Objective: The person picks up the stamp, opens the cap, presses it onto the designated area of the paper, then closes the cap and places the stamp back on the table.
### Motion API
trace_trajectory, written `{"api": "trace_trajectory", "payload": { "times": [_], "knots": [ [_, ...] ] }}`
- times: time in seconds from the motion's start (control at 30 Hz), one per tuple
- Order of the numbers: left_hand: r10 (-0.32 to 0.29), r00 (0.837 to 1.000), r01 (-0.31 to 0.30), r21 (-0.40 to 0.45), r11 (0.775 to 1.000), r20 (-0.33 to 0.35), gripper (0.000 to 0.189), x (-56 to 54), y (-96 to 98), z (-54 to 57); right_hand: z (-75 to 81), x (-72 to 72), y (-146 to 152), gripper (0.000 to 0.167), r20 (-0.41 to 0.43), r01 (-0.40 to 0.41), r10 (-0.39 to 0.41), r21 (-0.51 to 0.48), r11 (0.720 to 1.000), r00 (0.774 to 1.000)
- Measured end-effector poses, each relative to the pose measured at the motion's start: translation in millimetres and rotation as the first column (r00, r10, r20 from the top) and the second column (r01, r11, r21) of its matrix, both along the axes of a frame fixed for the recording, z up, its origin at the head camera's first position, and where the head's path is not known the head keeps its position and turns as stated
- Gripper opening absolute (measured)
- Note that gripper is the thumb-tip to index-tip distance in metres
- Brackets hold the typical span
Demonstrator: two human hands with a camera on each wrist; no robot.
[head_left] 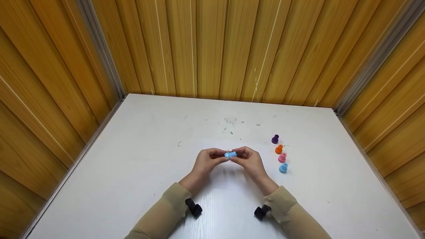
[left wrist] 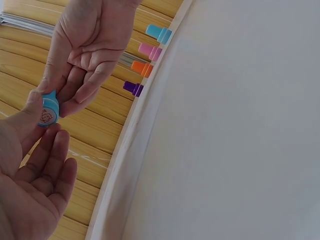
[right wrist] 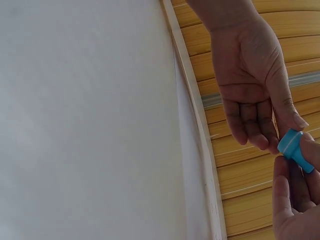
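Observation:
Between both hands, over the middle of the table, is a small light-blue toy stamp. My left hand pinches its wide end with thumb and fingertips. At the narrower handle, my right hand grips with thumb and index finger. In the left wrist view the blue stamp turns its round face, with a small brown drawing, toward the camera. The right wrist view shows the wide end of the stamp near the left fingertips. Remaining fingers of both hands curve loosely.
To the right of my hands, a purple stamp, an orange stamp, a pink stamp and another light-blue stamp stand in a row. A white paper sheet lies beneath my hands on the white table. Wood-patterned walls surround it.

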State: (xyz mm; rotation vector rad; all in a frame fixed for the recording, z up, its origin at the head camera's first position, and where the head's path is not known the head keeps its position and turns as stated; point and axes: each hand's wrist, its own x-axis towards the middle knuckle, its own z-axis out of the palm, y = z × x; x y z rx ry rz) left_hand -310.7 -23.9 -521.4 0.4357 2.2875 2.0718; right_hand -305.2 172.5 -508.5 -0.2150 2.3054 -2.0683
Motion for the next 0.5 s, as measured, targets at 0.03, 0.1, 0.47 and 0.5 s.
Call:
{"api": "trace_trajectory", "payload": {
  "times": [0.03,0.1,0.47,0.5],
  "knots": [
    [0.0,1.0,0.0,0.0,1.0,-0.002,0.023,-0.1,0.1,-0.5,-0.1,0.1,-0.1,0.031,0.0,-0.001,0.001,-0.004,1.0,1.0],
    [0.001,1.0,-0.001,-0.002,1.0,-0.007,0.023,-0.2,0.3,-1.1,-0.1,0.4,-0.3,0.031,0.0,-0.004,0.004,-0.009,1.0,1.0],
    [0.032,0.999,-0.039,-0.219,0.975,-0.037,0.072,0.3,-4.2,3.7,-1.6,-1.9,0.5,0.026,-0.019,0.086,-0.088,-0.078,0.993,0.996],
    [0.046,0.998,-0.054,-0.265,0.963,-0.036,0.081,-0.2,-5.4,4.2,-1.7,-2.3,0.5,0.026,-0.022,0.093,-0.095,-0.094,0.991,0.995]
  ]
}}
